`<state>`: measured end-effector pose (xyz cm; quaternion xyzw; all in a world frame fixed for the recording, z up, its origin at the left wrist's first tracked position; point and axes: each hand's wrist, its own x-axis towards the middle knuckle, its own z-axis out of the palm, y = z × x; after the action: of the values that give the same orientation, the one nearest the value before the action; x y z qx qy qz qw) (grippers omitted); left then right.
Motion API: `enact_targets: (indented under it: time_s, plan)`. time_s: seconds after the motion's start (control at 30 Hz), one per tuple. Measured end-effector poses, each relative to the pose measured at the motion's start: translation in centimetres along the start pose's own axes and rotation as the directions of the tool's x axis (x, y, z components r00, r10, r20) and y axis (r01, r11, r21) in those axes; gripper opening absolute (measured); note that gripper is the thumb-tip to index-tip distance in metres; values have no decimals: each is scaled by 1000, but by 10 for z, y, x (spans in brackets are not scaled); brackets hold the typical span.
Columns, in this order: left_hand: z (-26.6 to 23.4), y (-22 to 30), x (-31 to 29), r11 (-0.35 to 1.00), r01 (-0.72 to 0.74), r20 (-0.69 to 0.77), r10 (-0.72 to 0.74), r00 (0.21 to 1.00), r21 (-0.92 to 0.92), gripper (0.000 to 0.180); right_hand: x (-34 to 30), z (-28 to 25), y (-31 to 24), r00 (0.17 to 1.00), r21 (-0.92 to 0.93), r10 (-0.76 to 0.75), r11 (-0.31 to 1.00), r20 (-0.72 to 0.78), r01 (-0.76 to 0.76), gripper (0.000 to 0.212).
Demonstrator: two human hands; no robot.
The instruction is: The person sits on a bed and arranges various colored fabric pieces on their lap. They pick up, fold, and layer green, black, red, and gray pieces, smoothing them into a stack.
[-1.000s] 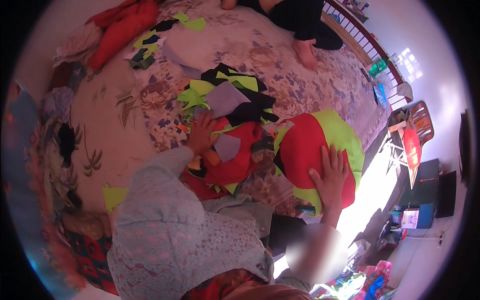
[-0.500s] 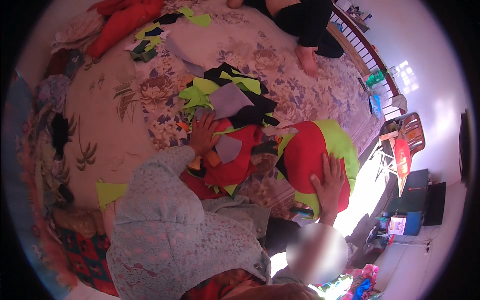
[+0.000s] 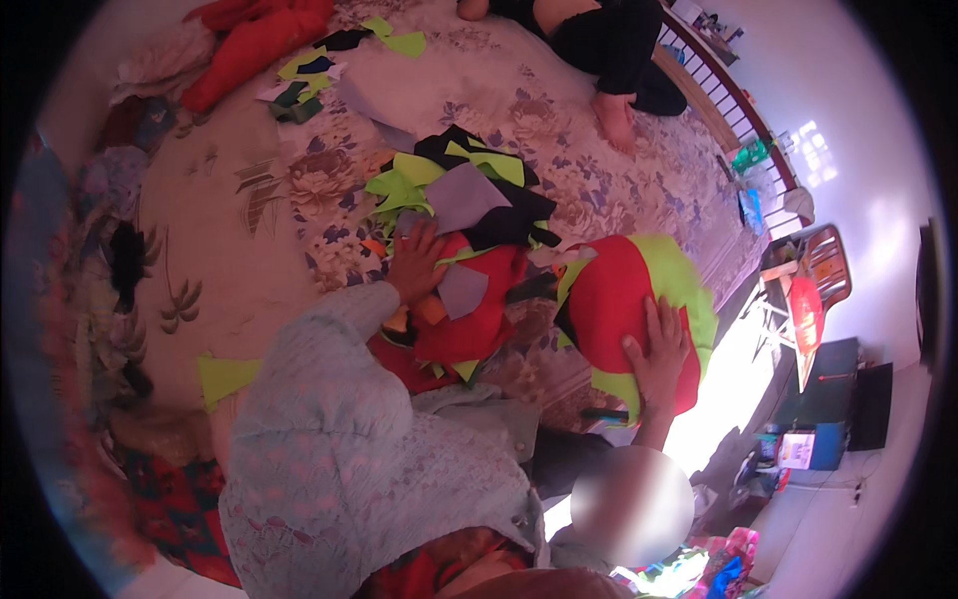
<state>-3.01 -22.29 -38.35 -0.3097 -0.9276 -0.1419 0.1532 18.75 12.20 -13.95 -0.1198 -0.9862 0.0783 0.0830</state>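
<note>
My left hand (image 3: 417, 265) lies with its fingers stretched out at the left edge of a heap of red fabric scraps (image 3: 454, 334). A grey scrap (image 3: 463, 291) and a small orange piece (image 3: 429, 309) lie on that red heap. My right hand (image 3: 659, 351) presses flat, fingers apart, on a stack of large red fabric pieces (image 3: 609, 299) with lime-green fabric (image 3: 684, 270) along its right side. Just beyond my left hand is a pile of lime-green scraps (image 3: 404, 185), black scraps (image 3: 514, 215) and a grey piece (image 3: 464, 198).
Everything lies on a flowered bedspread (image 3: 329, 190). More scraps (image 3: 314, 65) are at the far left, near red cloth (image 3: 239, 60). Another person's bare foot (image 3: 614, 120) rests at the far side. A wooden railing (image 3: 733, 105) and a chair (image 3: 823, 265) stand at right.
The view has shifted slightly, so the bed appears a little farther right. Both hands stay on the same fabric, with no grip taken or released.
</note>
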Motion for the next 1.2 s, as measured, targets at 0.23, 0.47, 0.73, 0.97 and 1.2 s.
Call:
enact_targets:
  time_s: [0.23, 0.47, 0.73, 0.97, 1.2]
  plan:
    - [-3, 4, 11, 998, 7, 61, -10, 998, 59, 60, -2, -3, -6, 1000, 14, -5, 1000, -21, 5, 69]
    - [5, -1, 5, 999, -2, 37, 1, 999, 40, 61, 1, -2, -3, 1000, -29, -10, 1000, 1, 10, 68]
    - [7, 1, 2, 998, 18, 63, -22, 998, 57, 60, 25, -28, -5, 985, -11, -76, 997, 155, 78, 67]
    - [4, 1, 4, 998, 3, 86, -8, 996, 59, 61, 84, 7, -28, 984, 162, -180, 971, -3, 178, 61]
    - [-16, 7, 8, 997, 70, 111, -73, 991, 27, 58, 86, 29, -25, 970, 63, -233, 969, -67, 237, 54]
